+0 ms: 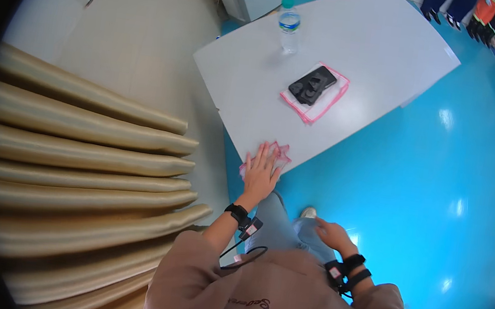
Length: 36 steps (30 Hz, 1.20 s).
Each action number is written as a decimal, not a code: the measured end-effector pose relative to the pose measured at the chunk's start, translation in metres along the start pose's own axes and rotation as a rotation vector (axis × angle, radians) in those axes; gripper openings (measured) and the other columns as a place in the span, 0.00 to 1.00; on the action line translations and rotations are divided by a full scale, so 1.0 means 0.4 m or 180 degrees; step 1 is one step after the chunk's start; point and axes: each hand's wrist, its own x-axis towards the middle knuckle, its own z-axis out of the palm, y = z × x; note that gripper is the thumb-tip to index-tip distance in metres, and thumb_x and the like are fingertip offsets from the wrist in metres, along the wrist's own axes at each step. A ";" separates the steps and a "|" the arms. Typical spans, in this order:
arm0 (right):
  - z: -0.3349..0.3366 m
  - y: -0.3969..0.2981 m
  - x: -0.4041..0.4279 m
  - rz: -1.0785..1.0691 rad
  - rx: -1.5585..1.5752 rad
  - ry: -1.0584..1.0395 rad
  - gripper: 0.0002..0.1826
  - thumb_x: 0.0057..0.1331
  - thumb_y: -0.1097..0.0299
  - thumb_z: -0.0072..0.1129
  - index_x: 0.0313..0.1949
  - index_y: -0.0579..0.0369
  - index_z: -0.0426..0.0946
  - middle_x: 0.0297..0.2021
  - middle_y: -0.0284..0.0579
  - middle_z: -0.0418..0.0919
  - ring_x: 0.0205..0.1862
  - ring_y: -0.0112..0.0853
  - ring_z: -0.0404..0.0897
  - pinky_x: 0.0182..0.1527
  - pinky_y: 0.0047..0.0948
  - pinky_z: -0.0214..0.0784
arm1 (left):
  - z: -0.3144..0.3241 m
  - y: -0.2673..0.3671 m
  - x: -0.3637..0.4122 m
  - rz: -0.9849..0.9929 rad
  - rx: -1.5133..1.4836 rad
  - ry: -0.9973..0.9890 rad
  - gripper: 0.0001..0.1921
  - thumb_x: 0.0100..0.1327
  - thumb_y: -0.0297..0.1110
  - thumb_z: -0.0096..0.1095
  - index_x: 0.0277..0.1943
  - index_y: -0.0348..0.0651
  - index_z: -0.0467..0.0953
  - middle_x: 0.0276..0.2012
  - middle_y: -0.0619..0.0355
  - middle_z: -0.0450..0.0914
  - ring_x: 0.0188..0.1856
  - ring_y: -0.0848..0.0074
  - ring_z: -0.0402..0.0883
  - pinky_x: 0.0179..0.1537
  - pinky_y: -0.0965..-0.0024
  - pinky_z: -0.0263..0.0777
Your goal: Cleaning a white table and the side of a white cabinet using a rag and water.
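Note:
My left hand (pixel 261 174) lies flat, palm down, on a thin white cloth with a pink edge (pixel 281 153) at the near corner of a white table (pixel 363 43). Parts of the cloth stick out crumpled beyond the fingers and beside the wrist. My right hand (pixel 331 234) hangs over my right thigh, off the table, with its fingers bent; whether it holds anything cannot be made out. Farther up the table a folded white cloth with a pink border (pixel 328 103) lies flat, with a black phone-like device (pixel 312 84) on top of it.
A clear plastic bottle with a green cap (pixel 289 27) stands near the table's far left side. Gold curtains (pixel 90 149) hang at the left beside a pale wall. Several people's legs and feet (pixel 445 12) show at the top right on the blue floor (pixel 410 184).

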 end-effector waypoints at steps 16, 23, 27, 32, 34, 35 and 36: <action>0.187 0.084 -0.369 0.1929 0.1887 0.1773 0.24 0.60 0.60 0.50 0.55 0.55 0.65 0.40 0.57 0.77 0.41 0.44 0.78 0.43 0.36 0.70 | 0.053 -0.209 0.355 -0.0492 0.0308 -0.0010 0.32 0.62 0.53 0.41 0.65 0.47 0.51 0.66 0.50 0.47 0.68 0.62 0.42 0.63 0.48 0.39; 0.037 -0.089 -0.121 0.0991 0.0936 0.2144 0.23 0.63 0.58 0.46 0.53 0.59 0.65 0.47 0.56 0.71 0.49 0.47 0.71 0.50 0.40 0.63 | 0.078 -0.109 0.204 0.0254 0.0335 -0.0206 0.31 0.63 0.50 0.40 0.65 0.43 0.51 0.66 0.49 0.46 0.68 0.59 0.42 0.62 0.46 0.38; 0.041 -0.222 0.111 0.0181 0.1944 0.2198 0.21 0.64 0.58 0.43 0.51 0.59 0.66 0.44 0.55 0.73 0.44 0.48 0.73 0.47 0.41 0.65 | 0.037 0.017 0.042 0.0736 -0.0076 -0.0515 0.31 0.63 0.46 0.42 0.65 0.43 0.49 0.67 0.49 0.45 0.68 0.59 0.42 0.62 0.45 0.36; -0.004 -0.386 0.198 0.0724 0.1311 0.1432 0.28 0.65 0.51 0.36 0.38 0.69 0.72 0.29 0.66 0.75 0.34 0.51 0.77 0.40 0.43 0.69 | 0.026 -0.066 0.019 0.0861 -0.0598 -0.1465 0.28 0.65 0.41 0.40 0.65 0.42 0.49 0.67 0.48 0.44 0.68 0.57 0.40 0.62 0.44 0.34; -0.019 -0.401 0.211 0.0998 0.2053 0.1250 0.31 0.65 0.48 0.35 0.38 0.71 0.71 0.29 0.68 0.74 0.34 0.54 0.76 0.40 0.44 0.68 | 0.009 -0.120 0.054 0.0804 -0.2131 -0.2064 0.26 0.65 0.38 0.41 0.64 0.39 0.51 0.66 0.46 0.44 0.68 0.54 0.38 0.63 0.49 0.37; -0.022 -0.406 0.218 0.1250 0.2769 0.1048 0.33 0.64 0.46 0.34 0.37 0.73 0.71 0.28 0.70 0.74 0.35 0.57 0.75 0.40 0.45 0.67 | 0.002 -0.130 0.055 0.0829 -0.2136 -0.2093 0.26 0.65 0.38 0.41 0.64 0.39 0.51 0.66 0.46 0.44 0.68 0.54 0.38 0.63 0.49 0.37; -0.004 -0.399 0.245 0.1286 0.2804 0.1078 0.33 0.64 0.46 0.34 0.37 0.73 0.71 0.28 0.70 0.74 0.35 0.57 0.75 0.40 0.45 0.67 | -0.013 -0.128 0.058 0.0791 -0.2321 -0.1899 0.26 0.65 0.37 0.43 0.64 0.38 0.52 0.66 0.45 0.45 0.68 0.53 0.39 0.64 0.51 0.37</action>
